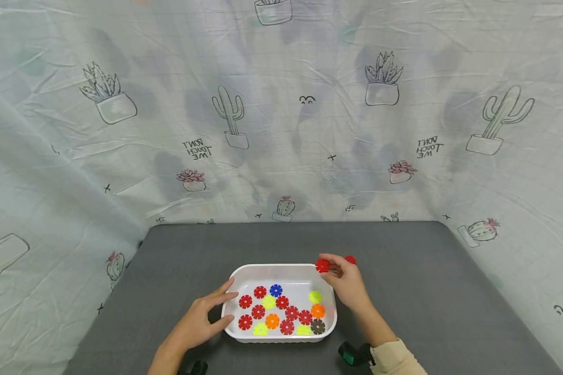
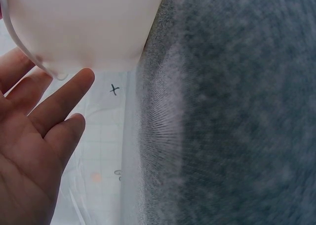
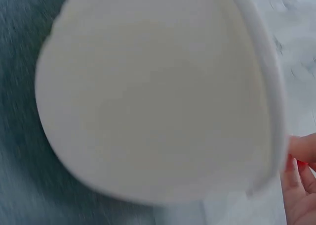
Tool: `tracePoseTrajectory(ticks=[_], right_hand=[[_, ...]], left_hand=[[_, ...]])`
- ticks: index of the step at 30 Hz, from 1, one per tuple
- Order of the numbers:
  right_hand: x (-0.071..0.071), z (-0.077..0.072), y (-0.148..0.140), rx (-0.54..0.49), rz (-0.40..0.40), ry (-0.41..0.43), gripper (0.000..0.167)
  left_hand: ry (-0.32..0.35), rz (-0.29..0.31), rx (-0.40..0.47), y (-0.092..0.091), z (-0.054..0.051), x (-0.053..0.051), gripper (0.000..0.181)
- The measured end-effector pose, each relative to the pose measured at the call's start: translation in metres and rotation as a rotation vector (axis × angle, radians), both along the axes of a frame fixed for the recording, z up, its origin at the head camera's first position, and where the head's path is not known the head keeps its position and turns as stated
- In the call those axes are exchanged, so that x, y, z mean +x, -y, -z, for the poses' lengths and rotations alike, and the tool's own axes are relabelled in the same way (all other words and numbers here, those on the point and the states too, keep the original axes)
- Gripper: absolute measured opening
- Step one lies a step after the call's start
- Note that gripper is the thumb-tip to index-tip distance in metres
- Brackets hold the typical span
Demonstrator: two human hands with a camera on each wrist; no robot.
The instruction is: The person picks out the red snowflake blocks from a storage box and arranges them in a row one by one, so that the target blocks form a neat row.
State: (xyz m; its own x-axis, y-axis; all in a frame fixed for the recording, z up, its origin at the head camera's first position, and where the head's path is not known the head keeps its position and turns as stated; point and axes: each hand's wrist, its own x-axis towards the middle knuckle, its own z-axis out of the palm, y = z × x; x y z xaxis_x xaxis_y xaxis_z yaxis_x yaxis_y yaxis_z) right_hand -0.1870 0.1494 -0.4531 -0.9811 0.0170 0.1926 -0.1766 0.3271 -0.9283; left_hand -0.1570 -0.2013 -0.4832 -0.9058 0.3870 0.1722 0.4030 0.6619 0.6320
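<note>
In the head view, a white tray (image 1: 281, 339) holds several flower-shaped discs: red (image 1: 245, 301), yellow-green (image 1: 315, 297), orange (image 1: 272, 321), one blue (image 1: 276, 290) and one dark (image 1: 317, 326). My left hand (image 1: 194, 320) rests at the tray's left rim with fingers spread; the left wrist view shows this hand (image 2: 34, 136) against the outer wall. Above the right rim, my right hand (image 1: 352, 286) pinches a red disc (image 1: 322, 265). Another red disc (image 1: 350, 259) shows behind that hand; whether it is held, I cannot tell. The right wrist view shows the hand (image 3: 301, 185) partly, beyond the tray (image 3: 158, 101).
A grey table (image 1: 403, 250) lies under the tray. Behind and beside it hangs a pale cloth (image 1: 281, 130) printed with cacti. A dark wrist device (image 1: 354, 354) is near my right sleeve (image 1: 396, 358), and part of another (image 1: 198, 367) is below my left hand.
</note>
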Motion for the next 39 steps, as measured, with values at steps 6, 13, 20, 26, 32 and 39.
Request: tracePoseTrajectory(ticks=[6, 13, 20, 26, 32, 39], right_hand=[[-0.009, 0.009, -0.031, -0.063, 0.031, -0.047, 0.040], [-0.024, 0.027, -0.066, -0.095, 0.142, -0.008, 0.042], [-0.036, 0.043, -0.093, -0.032, 0.198, 0.089, 0.045], [-0.046, 0.051, -0.104, 0.016, 0.196, 0.138, 0.046], [-0.053, 0.057, -0.110, 0.068, 0.200, 0.187, 0.045], [-0.056, 0.063, -0.113, 0.194, 0.202, 0.159, 0.044]], left_hand=[[0.000, -0.002, 0.000, 0.000, -0.002, 0.000, 0.046], [0.008, -0.008, 0.000, 0.000, -0.002, -0.001, 0.046], [-0.001, -0.003, 0.000, 0.000, -0.001, -0.001, 0.046], [-0.044, 0.007, -0.001, 0.000, 0.000, 0.000, 0.045], [-0.095, 0.033, 0.004, 0.000, 0.004, 0.001, 0.045], [-0.096, 0.027, 0.015, 0.000, 0.007, 0.003, 0.044]])
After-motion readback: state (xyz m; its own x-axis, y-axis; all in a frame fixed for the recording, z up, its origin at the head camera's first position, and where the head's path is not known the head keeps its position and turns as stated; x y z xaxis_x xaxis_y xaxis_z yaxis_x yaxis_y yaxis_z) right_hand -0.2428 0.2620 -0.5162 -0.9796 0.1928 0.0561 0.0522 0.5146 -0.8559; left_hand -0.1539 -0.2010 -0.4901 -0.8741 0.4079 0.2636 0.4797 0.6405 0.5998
